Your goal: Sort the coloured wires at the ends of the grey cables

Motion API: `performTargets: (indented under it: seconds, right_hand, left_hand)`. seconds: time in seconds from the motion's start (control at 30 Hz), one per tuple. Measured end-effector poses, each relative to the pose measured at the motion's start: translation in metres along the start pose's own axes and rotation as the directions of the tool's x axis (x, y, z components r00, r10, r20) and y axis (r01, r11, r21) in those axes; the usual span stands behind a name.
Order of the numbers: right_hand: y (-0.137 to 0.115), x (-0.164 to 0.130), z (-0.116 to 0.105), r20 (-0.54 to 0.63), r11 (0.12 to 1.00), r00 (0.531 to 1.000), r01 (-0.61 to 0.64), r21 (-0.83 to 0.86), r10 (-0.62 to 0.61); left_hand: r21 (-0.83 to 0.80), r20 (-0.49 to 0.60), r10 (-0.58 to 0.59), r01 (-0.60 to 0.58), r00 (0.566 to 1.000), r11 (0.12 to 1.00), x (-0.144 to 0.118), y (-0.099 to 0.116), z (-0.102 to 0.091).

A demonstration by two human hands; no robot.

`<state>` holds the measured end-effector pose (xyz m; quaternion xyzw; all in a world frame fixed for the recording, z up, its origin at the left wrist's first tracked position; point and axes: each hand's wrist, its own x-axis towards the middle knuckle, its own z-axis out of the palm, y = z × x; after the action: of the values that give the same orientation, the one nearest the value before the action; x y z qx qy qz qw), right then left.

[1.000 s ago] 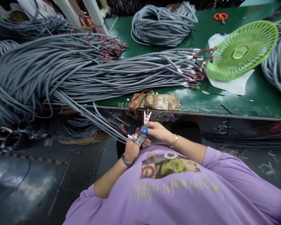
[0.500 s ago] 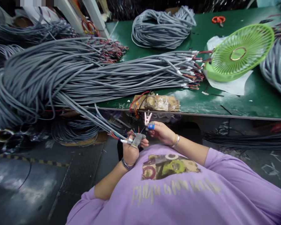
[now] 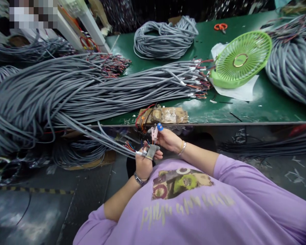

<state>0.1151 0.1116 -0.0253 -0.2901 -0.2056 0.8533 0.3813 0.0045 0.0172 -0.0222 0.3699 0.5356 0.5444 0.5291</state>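
My left hand (image 3: 144, 163) grips the stripped end of a grey cable (image 3: 109, 143) whose thin coloured wires (image 3: 129, 145) fan out; grey tape wraps its thumb. My right hand (image 3: 168, 139), with a blue cot on one fingertip, holds small pink snips (image 3: 154, 133) right above those wire ends. Both hands sit just below the front edge of the green bench (image 3: 244, 112), close to my purple shirt. The cable runs up and left into a big grey cable bundle (image 3: 53, 88).
A wooden block with red wires (image 3: 165, 115) sits at the bench edge above my hands. A green fan grille (image 3: 241, 59) lies on white paper at right. Coiled grey cables (image 3: 163, 39) and orange scissors (image 3: 220, 26) lie at the back; more cable (image 3: 290, 68) at far right.
My right hand has lifted slightly with the pink snips and closed in on the wire ends. The view has shifted right, so the bench items sit further left.
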Motion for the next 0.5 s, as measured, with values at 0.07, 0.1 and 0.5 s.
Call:
performTargets:
  seconds: [0.07,0.1,0.5]
  right_hand:
    - [0.0011,0.0015,0.0013,-0.016,0.999,0.999,0.028,0.024,-0.027]
    - [0.0014,0.0021,0.0021,-0.019,0.999,0.999,0.037,0.036,-0.037]
    - [0.0013,-0.0029,-0.0048,0.037,0.994,0.994,-0.102,0.035,0.1]
  left_hand:
    - [0.004,-0.006,-0.006,0.006,1.0,1.0,0.0,-0.0011,-0.0011]
    - [0.01,-0.006,-0.009,0.009,1.0,1.0,-0.0002,-0.0014,-0.0015]
    - [0.018,0.019,0.032,-0.033,0.999,0.999,-0.0037,-0.0071,-0.0091]
